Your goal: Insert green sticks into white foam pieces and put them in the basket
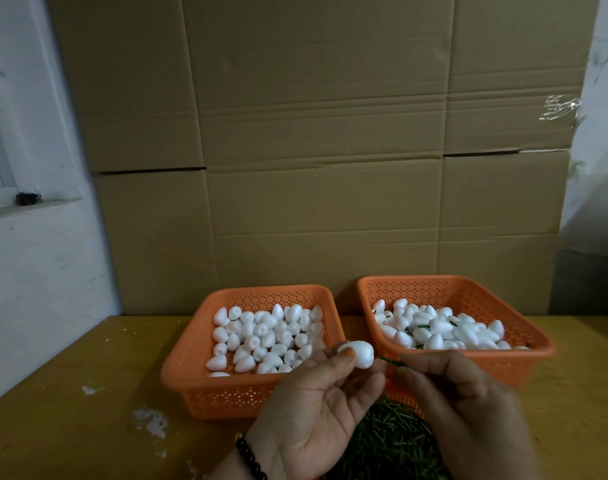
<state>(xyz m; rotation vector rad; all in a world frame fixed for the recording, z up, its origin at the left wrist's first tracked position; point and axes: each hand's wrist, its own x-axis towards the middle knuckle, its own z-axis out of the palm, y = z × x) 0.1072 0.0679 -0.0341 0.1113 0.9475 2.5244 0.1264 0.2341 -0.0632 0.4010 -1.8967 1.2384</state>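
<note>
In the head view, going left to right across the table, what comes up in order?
Left basket of plain foam pieces → left hand pinching a foam piece → green stick → right hand → right basket of foam pieces with sticks.

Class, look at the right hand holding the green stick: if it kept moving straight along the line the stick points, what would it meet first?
The right hand points its green stick leftward at the white foam piece pinched by the left hand. The foam piece comes first; the tip already seems at its base, though depth is unclear.
</note>
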